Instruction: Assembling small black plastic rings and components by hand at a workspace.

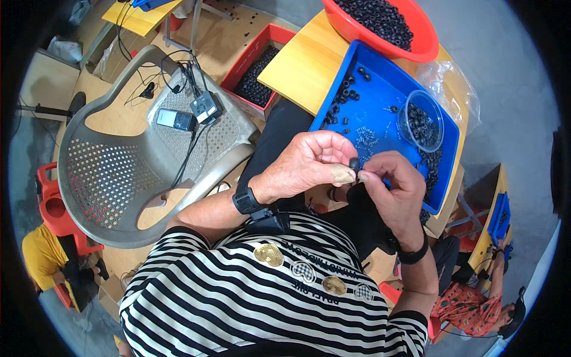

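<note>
My left hand (321, 162) and my right hand (397, 185) meet in front of my chest, fingertips nearly touching. Between the left thumb and forefinger is a small black rounded plastic part (354, 163). The right thumb and forefinger pinch right beside it; whatever they hold is too small and hidden to name. A beige covering wraps the left thumb. Just beyond my hands lies a blue tray (380, 89) with loose black parts, a scatter of tiny silvery pieces (367, 138) and a clear round tub (401, 125) full of black parts.
A red basin (423, 38) of black parts overlaps the tray's far edge on the yellow table (303, 62). To the left stand a grey plastic chair (119, 154) with cables and a phone-like device (174, 119), and a red box (235, 68). Co-workers (470, 309) sit at both sides.
</note>
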`<state>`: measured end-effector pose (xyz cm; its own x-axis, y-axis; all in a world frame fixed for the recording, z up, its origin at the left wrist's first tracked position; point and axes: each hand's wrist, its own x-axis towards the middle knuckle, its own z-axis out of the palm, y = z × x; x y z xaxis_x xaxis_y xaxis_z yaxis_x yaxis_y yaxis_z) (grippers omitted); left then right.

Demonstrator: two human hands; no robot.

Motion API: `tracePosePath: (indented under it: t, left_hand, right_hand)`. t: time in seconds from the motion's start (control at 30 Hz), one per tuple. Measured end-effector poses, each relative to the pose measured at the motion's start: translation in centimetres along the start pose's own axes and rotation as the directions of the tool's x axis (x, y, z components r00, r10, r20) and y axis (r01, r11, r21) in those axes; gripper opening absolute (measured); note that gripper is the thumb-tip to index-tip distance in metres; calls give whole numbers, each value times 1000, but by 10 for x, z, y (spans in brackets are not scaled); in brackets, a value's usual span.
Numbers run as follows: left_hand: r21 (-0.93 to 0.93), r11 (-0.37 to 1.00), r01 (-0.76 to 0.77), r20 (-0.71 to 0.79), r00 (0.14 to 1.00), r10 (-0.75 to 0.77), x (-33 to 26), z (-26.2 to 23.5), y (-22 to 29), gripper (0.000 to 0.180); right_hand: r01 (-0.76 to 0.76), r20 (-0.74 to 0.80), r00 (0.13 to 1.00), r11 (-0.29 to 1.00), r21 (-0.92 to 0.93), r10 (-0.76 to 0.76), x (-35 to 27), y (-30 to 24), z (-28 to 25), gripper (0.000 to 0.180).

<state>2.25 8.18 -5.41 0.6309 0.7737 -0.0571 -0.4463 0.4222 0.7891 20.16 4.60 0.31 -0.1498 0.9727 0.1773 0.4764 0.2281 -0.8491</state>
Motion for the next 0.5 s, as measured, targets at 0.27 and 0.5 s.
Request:
tracePosePath:
  t: [0.27,0.5]
  left_hand:
    - [-21,998,-58,-35,998,58,-1,7,2,25]
    - [6,995,-96,-82,992,96,-5,12,5,21]
  right_hand:
    - [15,-90,996,999,44,-11,-3,6,12,13]
    - [-211,0,975,924,319,222,-5,2,11,9]
